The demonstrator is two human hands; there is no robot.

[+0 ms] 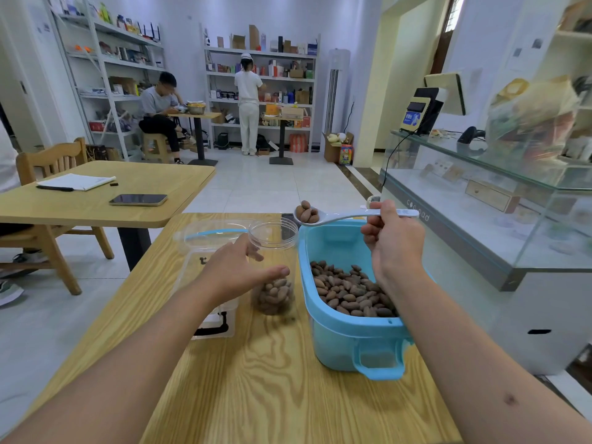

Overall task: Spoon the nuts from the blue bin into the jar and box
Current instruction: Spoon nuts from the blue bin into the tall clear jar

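From the head camera we see a shop room with white shelves along the back wall, a glass display case (499, 174) on our right, and a second wooden table (96, 200) off to the left carrying a phone (138, 199) and some papers (77, 181). Directly before us lies the wooden counter (272, 379). On it stands the blue bin (349, 334), its floor covered with brown nuts (349, 293). Just left of the bin stands the clear jar (274, 267), upright, with a layer of nuts at its bottom. Left of the jar sits the clear plastic box (208, 270), partly hidden behind our left arm. Our left hand (237, 270) curls around the jar, thumb on the near side and fingers reaching round the far side. Our right hand (392, 238) grips the handle of a white spoon (349, 216), which is held roughly level above the far end of the bin, beside the jar's mouth, its bowl loaded with several nuts.
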